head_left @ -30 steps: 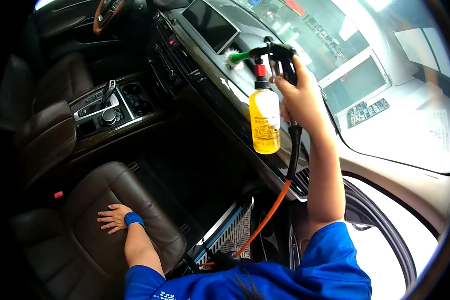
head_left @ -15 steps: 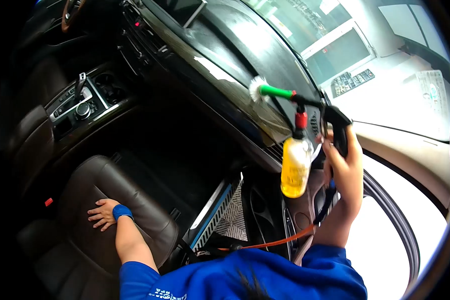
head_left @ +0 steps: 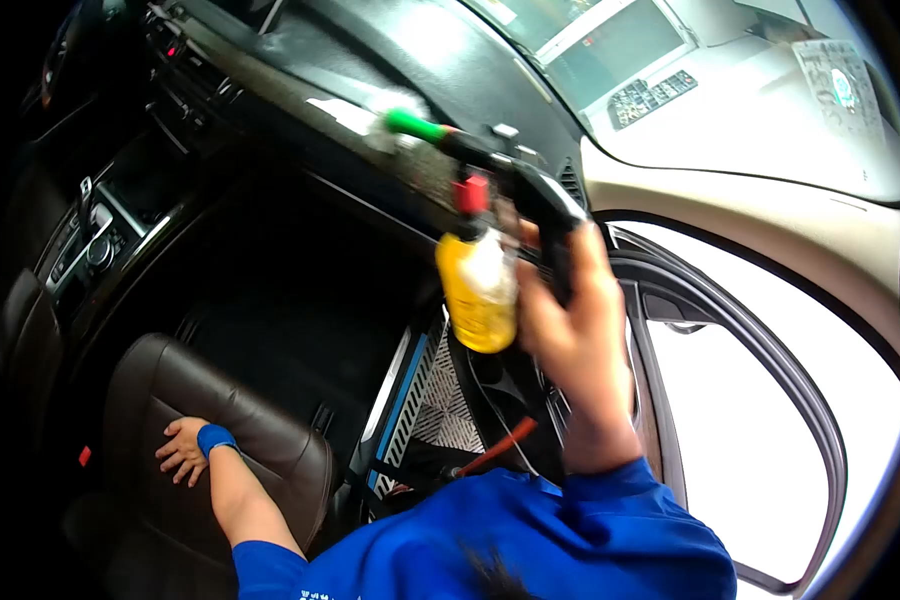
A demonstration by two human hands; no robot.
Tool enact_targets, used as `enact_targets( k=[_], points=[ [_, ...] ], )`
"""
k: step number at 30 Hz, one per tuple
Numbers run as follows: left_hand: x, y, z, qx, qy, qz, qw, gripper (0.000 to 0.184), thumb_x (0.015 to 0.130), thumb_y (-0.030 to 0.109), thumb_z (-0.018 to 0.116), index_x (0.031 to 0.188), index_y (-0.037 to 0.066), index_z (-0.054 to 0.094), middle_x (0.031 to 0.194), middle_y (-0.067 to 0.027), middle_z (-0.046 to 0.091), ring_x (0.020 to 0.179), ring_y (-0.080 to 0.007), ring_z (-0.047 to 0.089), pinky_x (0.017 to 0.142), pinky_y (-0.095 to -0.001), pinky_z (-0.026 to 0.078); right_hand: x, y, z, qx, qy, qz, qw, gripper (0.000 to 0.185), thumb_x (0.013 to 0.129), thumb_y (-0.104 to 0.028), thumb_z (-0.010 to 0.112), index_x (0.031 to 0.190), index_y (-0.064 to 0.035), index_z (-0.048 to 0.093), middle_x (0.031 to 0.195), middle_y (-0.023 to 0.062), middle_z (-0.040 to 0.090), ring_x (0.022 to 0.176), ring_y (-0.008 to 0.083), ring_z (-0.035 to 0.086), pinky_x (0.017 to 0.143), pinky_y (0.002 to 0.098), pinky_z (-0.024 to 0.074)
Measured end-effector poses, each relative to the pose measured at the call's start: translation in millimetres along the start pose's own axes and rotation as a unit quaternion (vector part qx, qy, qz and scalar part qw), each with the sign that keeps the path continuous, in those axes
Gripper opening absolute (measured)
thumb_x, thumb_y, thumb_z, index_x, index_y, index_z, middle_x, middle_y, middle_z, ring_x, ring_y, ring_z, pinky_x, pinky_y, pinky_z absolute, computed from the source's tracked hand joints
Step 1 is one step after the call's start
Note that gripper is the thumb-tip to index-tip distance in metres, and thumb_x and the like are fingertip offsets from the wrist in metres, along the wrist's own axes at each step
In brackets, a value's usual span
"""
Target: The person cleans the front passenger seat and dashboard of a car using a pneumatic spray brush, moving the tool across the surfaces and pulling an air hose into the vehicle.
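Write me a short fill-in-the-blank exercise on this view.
The right hand grips the spray gun.
The bottle under it holds ____ liquid.
The collar atop the bottle is ____.
The left hand rests on the brown ____.
The band on the left wrist is ____.

Missing words: yellow; red; seat; blue

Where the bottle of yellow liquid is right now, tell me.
In the head view, the bottle is near the middle, hanging under the black spray gun gripped by the right hand, just to the left of that hand.
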State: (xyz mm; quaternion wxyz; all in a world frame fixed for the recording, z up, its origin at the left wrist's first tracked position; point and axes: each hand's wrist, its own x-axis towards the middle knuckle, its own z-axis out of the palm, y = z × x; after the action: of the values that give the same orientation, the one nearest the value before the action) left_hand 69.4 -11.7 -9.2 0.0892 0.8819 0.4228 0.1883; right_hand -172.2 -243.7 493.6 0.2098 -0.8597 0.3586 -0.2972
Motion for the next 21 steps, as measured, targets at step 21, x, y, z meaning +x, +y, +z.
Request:
enact_targets(
  k=[21],
  points=[
    [2,-2,3,0.007,0.0,0.005,1.0,0.063,0.091,0.043,0.028,0.141,0.006,0.035,0.147,-0.0223,0.03,0.133,-0.052,0.023,0.106,-0.0667,0.009,-102,31,-104,-0.005,0.163,0.252,0.954,0.034,0.088,0.004,0.051,0.121,0.0024,0.045,0.095,0.0129,0.065,0.044,0.0054,0.047,0.039,0.0186,0.0365]
  ],
)
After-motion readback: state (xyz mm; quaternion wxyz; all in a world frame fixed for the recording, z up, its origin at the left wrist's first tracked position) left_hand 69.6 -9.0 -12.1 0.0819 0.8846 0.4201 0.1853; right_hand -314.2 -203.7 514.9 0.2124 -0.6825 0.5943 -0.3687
